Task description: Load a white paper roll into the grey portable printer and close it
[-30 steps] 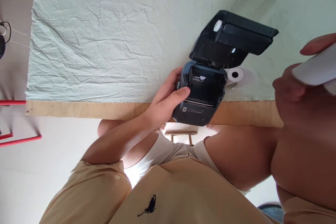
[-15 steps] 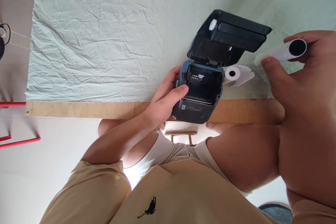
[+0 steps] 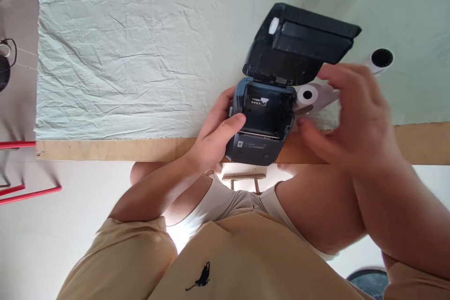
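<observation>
at the table's wooden edge [image 3: 116,150], best to brace the open printer [image 3: 260,151] with the left hand [image 3: 211,147] clamped on its side; with thumb and fingers of the right hand [image 3: 365,126] apart beside the small roll [image 3: 308,101], best to grip squarely; cannot tell if touching.

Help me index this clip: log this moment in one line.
left hand: holding boxy black plastic printer, lid open | right hand: open, blurred, near small white paper roll | beyond it: white cylinder, dark end
</observation>
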{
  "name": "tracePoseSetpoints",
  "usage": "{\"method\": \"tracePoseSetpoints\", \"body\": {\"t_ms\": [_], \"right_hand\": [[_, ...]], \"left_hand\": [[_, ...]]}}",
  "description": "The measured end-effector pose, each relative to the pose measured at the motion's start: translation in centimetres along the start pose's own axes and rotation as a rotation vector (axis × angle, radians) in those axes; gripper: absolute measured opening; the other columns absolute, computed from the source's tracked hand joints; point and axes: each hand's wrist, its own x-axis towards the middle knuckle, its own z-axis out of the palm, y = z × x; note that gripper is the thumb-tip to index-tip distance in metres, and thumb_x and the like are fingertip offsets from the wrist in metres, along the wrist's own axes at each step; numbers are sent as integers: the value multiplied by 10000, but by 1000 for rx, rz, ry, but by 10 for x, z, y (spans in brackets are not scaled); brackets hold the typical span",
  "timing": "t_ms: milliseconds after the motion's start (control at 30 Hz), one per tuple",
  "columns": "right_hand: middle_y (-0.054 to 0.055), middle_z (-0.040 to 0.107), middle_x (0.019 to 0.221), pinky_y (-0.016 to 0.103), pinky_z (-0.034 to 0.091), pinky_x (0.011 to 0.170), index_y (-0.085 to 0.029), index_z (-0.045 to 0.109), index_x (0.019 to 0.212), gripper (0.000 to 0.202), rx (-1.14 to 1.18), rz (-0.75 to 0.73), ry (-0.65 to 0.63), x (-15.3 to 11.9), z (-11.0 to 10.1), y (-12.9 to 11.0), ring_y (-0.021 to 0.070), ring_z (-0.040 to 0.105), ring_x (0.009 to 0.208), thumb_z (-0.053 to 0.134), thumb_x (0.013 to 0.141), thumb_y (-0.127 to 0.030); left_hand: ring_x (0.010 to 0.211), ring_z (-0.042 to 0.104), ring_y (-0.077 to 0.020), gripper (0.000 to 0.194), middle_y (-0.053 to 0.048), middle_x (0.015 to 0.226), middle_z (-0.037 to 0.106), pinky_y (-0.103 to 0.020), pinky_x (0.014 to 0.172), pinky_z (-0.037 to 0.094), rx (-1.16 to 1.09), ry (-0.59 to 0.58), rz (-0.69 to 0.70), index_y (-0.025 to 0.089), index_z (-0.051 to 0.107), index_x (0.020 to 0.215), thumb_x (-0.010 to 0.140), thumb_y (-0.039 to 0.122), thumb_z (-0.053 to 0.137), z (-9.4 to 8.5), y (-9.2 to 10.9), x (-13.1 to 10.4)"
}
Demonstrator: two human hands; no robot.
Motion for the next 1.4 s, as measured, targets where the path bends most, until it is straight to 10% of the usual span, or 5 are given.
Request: {"method": "tracePoseSetpoints", "body": {"t_ms": [267, 767, 900, 1067, 1400], "right_hand": [[-10, 832, 1180, 307, 523, 666, -358, 703, 1394, 330, -98, 31, -38, 7, 16, 12, 200, 811, 921, 786, 1097, -241], [13, 784, 1150, 360, 697, 837, -336, 762, 1400, 259, 85, 121, -66, 4, 15, 9, 201, 805, 999, 790, 1144, -315], [60, 775, 1343, 421, 751, 850, -385, 672, 1647, 557, 176, 171, 109, 3, 13, 9, 260, 857, 1161, 854, 1124, -438], [78, 719, 1150, 525, 725, 774, -330, 838, 1415, 484, 295, 148, 356, 7, 5, 2, 293, 791, 956, 898, 1078, -671], [-6, 980, 1214, 444, 790, 799, -365, 775, 1247, 145, 234, -7, 181, 25, 16, -54, 261, 968, 1018, 811, 1157, -258]], "left_hand": [[1513, 897, -413, 671, -69, 1554, 936, -548, 1130, 804, 20, 7, 39, 340, 736, 1600, 1093, 766, 846, -5, -3, 3], [1476, 884, -404, 701, -75, 1575, 900, -552, 1116, 793, 43, -21, 4, 358, 715, 1644, 1097, 775, 852, -6, -1, 2], [1598, 832, -416, 684, -78, 1645, 885, -589, 1286, 746, 57, -5, 35, 343, 730, 1633, 1106, 762, 845, -5, -1, 2], [1578, 840, -410, 678, -74, 1642, 889, -585, 1279, 750, 66, 6, 33, 340, 748, 1631, 1113, 770, 831, -2, -1, 0], [1601, 828, -437, 704, -98, 1666, 884, -634, 1348, 706, 131, -37, 124, 334, 762, 1631, 1112, 807, 811, -10, -8, 5]]}}
